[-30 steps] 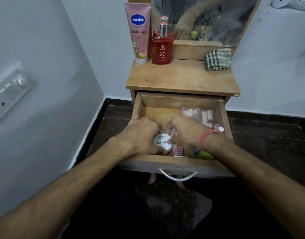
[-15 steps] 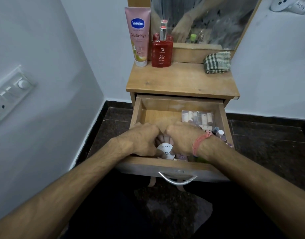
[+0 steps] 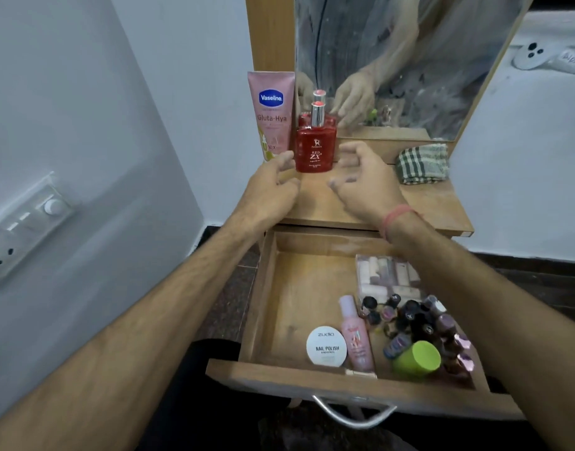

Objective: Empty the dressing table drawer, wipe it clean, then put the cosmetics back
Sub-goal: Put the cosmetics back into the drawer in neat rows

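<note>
Both hands are held over the tabletop (image 3: 435,203), empty, with fingers spread and loosely curled: the left hand (image 3: 273,187) just left of the red bottle (image 3: 315,148), the right hand (image 3: 364,180) just right of it, neither clearly touching it. A pink tube (image 3: 271,115) is stood upright beside the bottle, against the mirror (image 3: 426,60), and a checked cloth (image 3: 422,164) is folded at the right rear of the tabletop. Below, the drawer (image 3: 263,304) is pulled open and the cosmetics are seen inside it, gathered toward its front right: a round white tin (image 3: 326,346) marked nail polish, a pink bottle (image 3: 357,336) lying beside it, a cluster of small dark polish bottles (image 3: 413,317), a green cap (image 3: 416,359), and a clear pack (image 3: 387,278) farther back. The left half of the drawer floor is bare wood.
</note>
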The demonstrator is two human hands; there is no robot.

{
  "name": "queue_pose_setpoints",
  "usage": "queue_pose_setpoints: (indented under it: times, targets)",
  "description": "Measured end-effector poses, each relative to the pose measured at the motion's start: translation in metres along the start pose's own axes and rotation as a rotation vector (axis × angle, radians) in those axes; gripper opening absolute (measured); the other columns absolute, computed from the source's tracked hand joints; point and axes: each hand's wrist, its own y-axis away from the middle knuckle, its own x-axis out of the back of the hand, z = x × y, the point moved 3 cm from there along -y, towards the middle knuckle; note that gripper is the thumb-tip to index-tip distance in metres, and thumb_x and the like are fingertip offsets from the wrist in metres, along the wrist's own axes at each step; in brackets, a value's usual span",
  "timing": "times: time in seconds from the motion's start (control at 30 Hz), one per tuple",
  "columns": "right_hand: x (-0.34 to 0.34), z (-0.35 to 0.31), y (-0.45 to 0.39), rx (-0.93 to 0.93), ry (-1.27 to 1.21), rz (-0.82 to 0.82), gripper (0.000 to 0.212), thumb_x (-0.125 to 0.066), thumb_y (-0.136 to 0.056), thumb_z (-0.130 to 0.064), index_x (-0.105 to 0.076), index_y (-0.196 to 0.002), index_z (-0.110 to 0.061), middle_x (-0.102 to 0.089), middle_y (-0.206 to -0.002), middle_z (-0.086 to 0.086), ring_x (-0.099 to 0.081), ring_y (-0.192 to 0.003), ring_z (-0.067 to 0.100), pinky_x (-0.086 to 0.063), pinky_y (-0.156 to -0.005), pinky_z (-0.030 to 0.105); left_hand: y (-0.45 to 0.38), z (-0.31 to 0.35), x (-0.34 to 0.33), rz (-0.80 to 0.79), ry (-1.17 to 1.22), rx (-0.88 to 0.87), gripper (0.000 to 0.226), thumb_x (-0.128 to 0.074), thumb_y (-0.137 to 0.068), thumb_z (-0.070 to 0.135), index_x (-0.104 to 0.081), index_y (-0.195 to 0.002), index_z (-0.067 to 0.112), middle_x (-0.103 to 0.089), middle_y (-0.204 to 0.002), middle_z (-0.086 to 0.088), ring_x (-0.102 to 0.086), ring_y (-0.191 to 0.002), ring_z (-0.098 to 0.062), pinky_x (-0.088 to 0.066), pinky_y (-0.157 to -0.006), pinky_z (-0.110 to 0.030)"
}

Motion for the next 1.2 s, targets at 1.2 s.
queue_pose_setpoints:
  times: [1.2]
  targets:
    - [0.008, 0.026, 0.103, 0.093, 0.629, -0.427, 0.095, -0.096, -0.060, -0.059, -0.057, -0.142, -0.032, -0.072, -0.129, -0.005, -0.068, -0.116, 0.021, -0.058, -0.099, 0.044, 0.132, -0.047, -0.081, 0.063, 0.835, 0.752, 0.024, -0.076, -0.106, 0.022, -0.073, -0.121, 0.004, -0.084, -0.101, -0.011, -0.081, -0.073, -0.018, -0.070, -0.067, -0.033]
